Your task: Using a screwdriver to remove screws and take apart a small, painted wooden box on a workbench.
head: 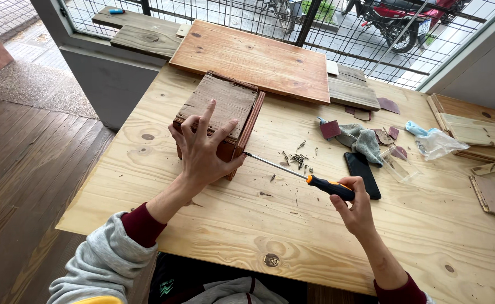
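The left hand (202, 149) lies spread, fingers splayed, pressing on the wooden box (220, 115) at the table's (213, 225) left — nothing grasped. From the box's side a screwdriver (303, 177) runs rightward — its orange handle clenched in the right hand (355, 207).

Bright daylight comes in through the window (337, 34). Shadows on the table (416, 236) are soft. The picture is sharp, edges bent.

Phone (363, 174), rag (365, 144) — perhaps screws (298, 159)
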